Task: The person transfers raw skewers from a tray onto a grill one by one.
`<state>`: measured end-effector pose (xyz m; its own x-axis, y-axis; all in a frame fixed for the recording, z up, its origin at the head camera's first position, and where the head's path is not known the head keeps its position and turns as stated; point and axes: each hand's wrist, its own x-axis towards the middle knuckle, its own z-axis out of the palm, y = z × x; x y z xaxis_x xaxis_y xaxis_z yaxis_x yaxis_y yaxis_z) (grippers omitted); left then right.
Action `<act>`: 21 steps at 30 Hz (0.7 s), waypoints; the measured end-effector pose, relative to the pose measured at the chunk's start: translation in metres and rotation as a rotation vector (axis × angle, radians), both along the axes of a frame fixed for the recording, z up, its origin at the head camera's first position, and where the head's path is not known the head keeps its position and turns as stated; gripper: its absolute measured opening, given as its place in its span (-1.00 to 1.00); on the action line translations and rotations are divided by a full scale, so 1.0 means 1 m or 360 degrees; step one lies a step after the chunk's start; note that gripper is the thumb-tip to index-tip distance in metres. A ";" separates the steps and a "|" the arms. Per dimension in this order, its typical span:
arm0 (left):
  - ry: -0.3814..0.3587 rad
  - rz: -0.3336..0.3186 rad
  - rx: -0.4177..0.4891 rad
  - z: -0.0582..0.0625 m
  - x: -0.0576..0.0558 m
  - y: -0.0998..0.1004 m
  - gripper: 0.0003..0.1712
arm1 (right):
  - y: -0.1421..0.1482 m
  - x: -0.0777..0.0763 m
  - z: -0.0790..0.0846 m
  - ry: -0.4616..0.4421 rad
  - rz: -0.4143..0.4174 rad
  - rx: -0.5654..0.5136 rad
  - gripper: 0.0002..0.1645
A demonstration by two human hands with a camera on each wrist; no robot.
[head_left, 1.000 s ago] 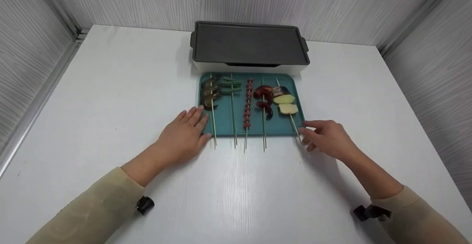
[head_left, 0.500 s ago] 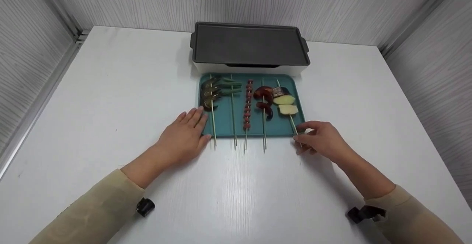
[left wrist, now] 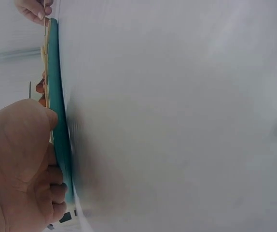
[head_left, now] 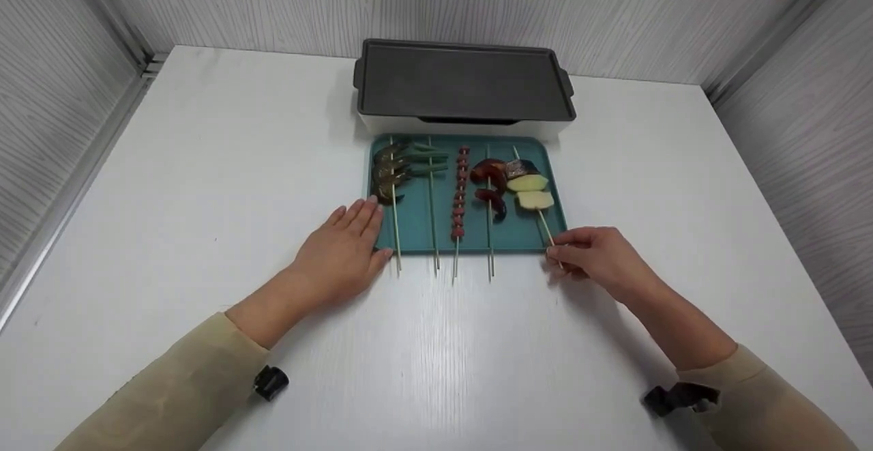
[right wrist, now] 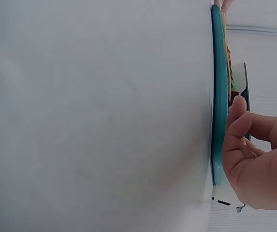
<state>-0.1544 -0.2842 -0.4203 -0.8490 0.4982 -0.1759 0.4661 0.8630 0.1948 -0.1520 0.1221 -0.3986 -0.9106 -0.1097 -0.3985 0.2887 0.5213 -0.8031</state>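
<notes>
On a teal tray (head_left: 412,229) lie several bamboo skewers side by side. My right hand (head_left: 600,260) pinches the lower stick of the rightmost skewer (head_left: 535,200), which carries a dark-skinned chunk, a pale green slice and a cream-coloured piece. Its food end still lies over the tray. My left hand (head_left: 336,250) rests along the tray's front left corner, fingers extended, beside the shrimp skewer (head_left: 390,172). Between them are a green vegetable skewer (head_left: 430,164), a skewer of small red meat pieces (head_left: 459,195) and one of reddish-brown curled pieces (head_left: 489,178).
Directly behind the tray stands an electric griddle (head_left: 464,82) with a flat black plate, side handles and a white base. The white table (head_left: 436,369) extends around the tray, with pale wood-grain panels (head_left: 273,1) at the back and sides.
My right hand has moved slightly left from the tray's front right corner and now pinches the rightmost skewer's stick, whose lower end has shifted slightly right. My left hand stays in place.
</notes>
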 end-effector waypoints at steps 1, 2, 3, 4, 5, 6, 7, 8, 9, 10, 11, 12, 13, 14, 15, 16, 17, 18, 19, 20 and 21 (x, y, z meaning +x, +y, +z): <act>-0.0001 0.0000 -0.0002 0.000 0.000 0.000 -0.14 | 0.001 0.000 0.000 -0.0006 -0.0006 -0.0017 -0.58; 0.0001 -0.0001 -0.0004 0.000 0.000 0.000 -0.14 | 0.002 0.001 0.000 -0.0016 -0.0010 -0.0037 -0.58; 0.0002 -0.0001 -0.0006 0.000 0.000 0.001 -0.13 | 0.003 0.001 0.000 -0.0028 -0.0013 -0.0056 -0.58; 0.0003 -0.0001 -0.0008 0.000 0.000 0.001 -0.13 | 0.004 0.002 0.001 -0.0043 -0.0017 -0.0075 -0.57; 0.0004 0.0000 -0.0011 0.000 -0.001 0.001 -0.13 | 0.004 0.002 0.001 -0.0058 -0.0021 -0.0097 -0.57; 0.0003 0.0000 -0.0013 0.000 -0.001 0.001 -0.13 | 0.005 0.003 0.001 -0.0070 -0.0024 -0.0118 -0.57; 0.0003 0.0000 -0.0016 0.000 -0.001 0.001 -0.13 | 0.006 0.004 0.002 -0.0085 -0.0028 -0.0143 -0.56; 0.0004 0.0002 -0.0017 0.000 -0.001 0.001 -0.13 | 0.006 0.005 0.002 -0.0098 -0.0030 -0.0165 -0.56; 0.0002 0.0004 -0.0017 0.000 -0.001 0.001 -0.13 | 0.007 0.006 0.003 -0.0111 -0.0034 -0.0186 -0.56; 0.0001 0.0006 -0.0017 0.000 0.000 0.001 -0.13 | 0.007 0.007 0.003 -0.0123 -0.0040 -0.0206 -0.56; 0.0000 0.0008 -0.0017 0.000 0.000 0.001 -0.13 | 0.007 0.008 0.004 -0.0132 -0.0041 -0.0224 -0.57; -0.0002 0.0010 -0.0016 0.000 0.000 0.001 -0.13 | 0.008 0.009 0.005 -0.0140 -0.0041 -0.0237 -0.57; -0.0002 0.0013 -0.0016 0.000 0.000 0.001 -0.13 | 0.008 0.011 0.005 -0.0148 -0.0041 -0.0249 -0.57; -0.0002 0.0016 -0.0013 0.000 0.000 0.001 -0.13 | 0.008 0.012 0.006 -0.0153 -0.0042 -0.0257 -0.57; -0.0003 0.0018 -0.0008 0.000 0.000 0.001 -0.13 | 0.009 0.013 0.007 -0.0158 -0.0045 -0.0265 -0.57; -0.0003 0.0020 -0.0002 0.000 0.000 0.001 -0.13 | 0.009 0.015 0.007 -0.0161 -0.0048 -0.0273 -0.57; -0.0003 0.0022 0.0005 0.000 0.000 0.001 -0.13 | 0.010 0.016 0.008 -0.0160 -0.0049 -0.0280 -0.56; -0.0003 0.0027 0.0014 0.000 0.000 0.000 -0.12 | 0.010 0.017 0.008 -0.0159 -0.0054 -0.0288 -0.56; 0.0002 0.0026 0.0015 0.000 0.000 0.000 -0.12 | 0.011 0.019 0.008 -0.0155 -0.0050 -0.0302 -0.56; 0.0006 0.0027 0.0017 0.000 -0.001 -0.001 -0.12 | 0.011 0.021 0.009 -0.0152 -0.0052 -0.0317 -0.56; 0.0012 0.0029 0.0018 0.000 -0.001 -0.001 -0.11 | 0.011 0.022 0.009 -0.0148 -0.0050 -0.0325 -0.56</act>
